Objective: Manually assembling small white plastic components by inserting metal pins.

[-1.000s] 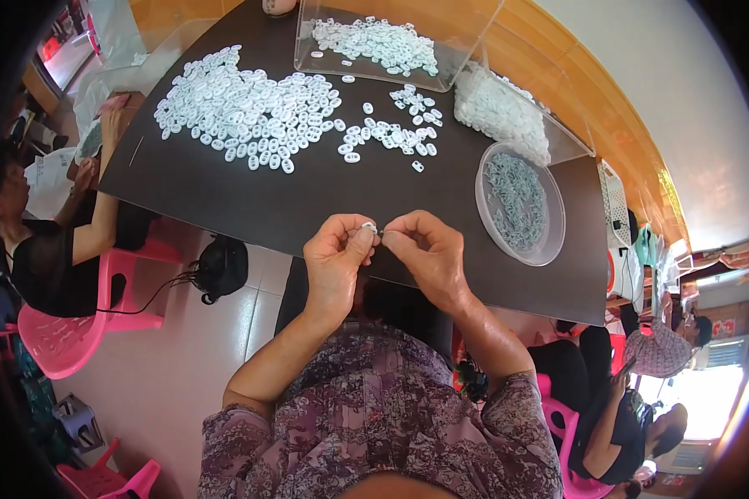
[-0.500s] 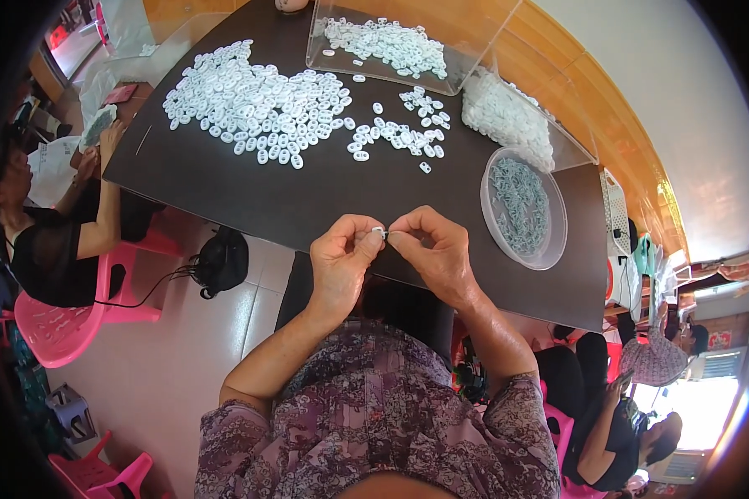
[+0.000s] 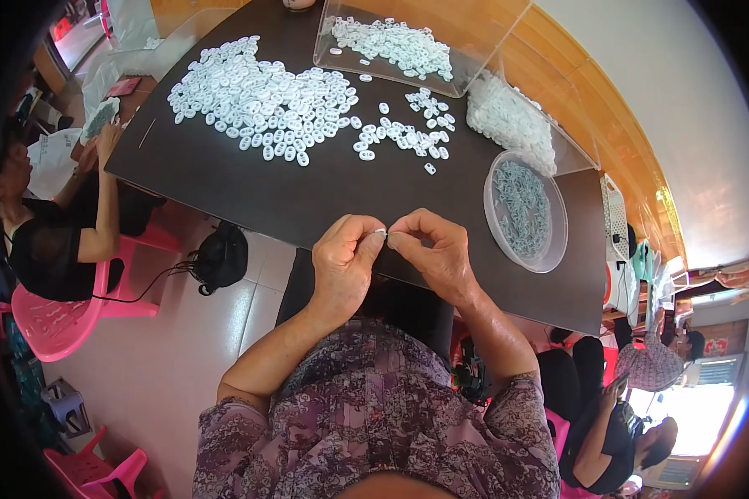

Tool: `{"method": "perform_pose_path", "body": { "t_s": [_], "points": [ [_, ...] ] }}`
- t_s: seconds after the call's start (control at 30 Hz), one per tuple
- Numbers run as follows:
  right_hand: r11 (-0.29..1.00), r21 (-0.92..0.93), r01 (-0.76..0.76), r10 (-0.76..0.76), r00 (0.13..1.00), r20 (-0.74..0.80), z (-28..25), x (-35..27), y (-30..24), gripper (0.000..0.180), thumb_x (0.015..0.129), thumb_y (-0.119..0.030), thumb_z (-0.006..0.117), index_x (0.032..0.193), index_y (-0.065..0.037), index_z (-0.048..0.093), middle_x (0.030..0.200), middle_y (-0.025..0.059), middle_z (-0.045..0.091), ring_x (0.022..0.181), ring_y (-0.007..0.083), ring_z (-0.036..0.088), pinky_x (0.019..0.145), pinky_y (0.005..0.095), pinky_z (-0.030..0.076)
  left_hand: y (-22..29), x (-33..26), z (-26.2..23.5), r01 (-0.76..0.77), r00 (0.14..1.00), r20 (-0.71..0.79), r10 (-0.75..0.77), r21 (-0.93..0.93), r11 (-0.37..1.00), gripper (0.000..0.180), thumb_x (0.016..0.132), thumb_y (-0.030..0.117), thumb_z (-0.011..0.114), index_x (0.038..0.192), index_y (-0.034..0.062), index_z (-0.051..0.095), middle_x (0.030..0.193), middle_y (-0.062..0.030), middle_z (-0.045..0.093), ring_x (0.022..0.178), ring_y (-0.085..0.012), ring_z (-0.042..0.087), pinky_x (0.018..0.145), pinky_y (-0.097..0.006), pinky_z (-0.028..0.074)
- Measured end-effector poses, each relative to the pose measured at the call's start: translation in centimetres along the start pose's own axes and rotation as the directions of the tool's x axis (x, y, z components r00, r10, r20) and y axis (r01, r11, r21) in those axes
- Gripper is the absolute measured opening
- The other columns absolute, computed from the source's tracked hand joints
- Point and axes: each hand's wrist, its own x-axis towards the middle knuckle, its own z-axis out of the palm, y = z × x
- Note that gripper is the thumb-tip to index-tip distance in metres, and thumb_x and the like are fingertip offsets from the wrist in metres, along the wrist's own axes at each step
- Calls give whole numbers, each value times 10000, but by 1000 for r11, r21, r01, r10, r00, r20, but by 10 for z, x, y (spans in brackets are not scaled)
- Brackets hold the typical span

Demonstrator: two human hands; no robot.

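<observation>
My left hand (image 3: 343,256) pinches a small white oval plastic piece (image 3: 380,231) between thumb and fingers, just over the table's front edge. Its tips meet those of my right hand (image 3: 434,251), which is closed in a pinch at the piece's right side. Whatever lies between my right fingertips is too small to make out. Beyond my hands, a large heap of white oval pieces with holes (image 3: 262,100) covers the back left of the dark table (image 3: 308,195). A smaller scatter of the same pieces (image 3: 401,137) lies to its right.
A round clear tub (image 3: 489,212) of small grey-green parts (image 3: 522,208) stands at the right. Behind it are a bag of white pieces (image 3: 512,121) and a clear bin (image 3: 466,87) with more. Another person (image 3: 100,208) works at the left, by a pink chair (image 3: 62,320).
My hands keep nearly the same place and stay tip to tip. The white piece has turned between my fingertips and shows less. The view has shifted slightly.
</observation>
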Motion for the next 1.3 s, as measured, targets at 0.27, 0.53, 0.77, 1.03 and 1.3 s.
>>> {"method": "perform_pose_path", "body": {
  "t_s": [0.27,0.53,0.77,1.03,1.3],
  "points": [
    [986,154,-67,71,997,-21,11,-1,7,63,832,-54,612,844,7,619,755,-29,589,680,16,498,601,170,406,0,-1,6,-56,994,-87,63,82,995,44,786,-43,611,810,-13,589,694,-55,543,623,-138,509,569,-259,409],
    [969,240,-49,58,998,-28,18,3,13,117,843,-77,602,839,39,615,756,1,600,698,38,514,619,190,427,-6,2,-1,193,977,-46,-210,-246,950,28,817,-37,588,836,-43,608,754,-37,587,692,-76,524,619,-213,426],
    [970,215,-111,112,994,5,17,7,8,91,821,-56,587,825,25,629,759,6,614,719,45,536,647,190,425,-7,2,-2,200,975,-60,-215,-195,960,38,807,-40,579,827,-45,611,746,-56,598,667,-95,534,610,-226,433],
    [979,174,-108,107,994,14,19,9,11,102,821,-68,581,808,22,628,743,1,605,692,44,518,627,193,422,-20,0,-1,62,996,-56,-63,-22,998,65,859,5,573,883,-24,625,745,4,582,648,-44,492,579,-182,408],
    [980,197,-29,26,1000,18,18,12,14,162,881,-121,570,844,28,622,766,13,610,702,56,524,645,204,431,-11,4,-3,255,963,-36,-268,-209,944,86,863,65,588,886,-3,637,731,11,597,606,-34,483,518,-168,385]
  ]
}}
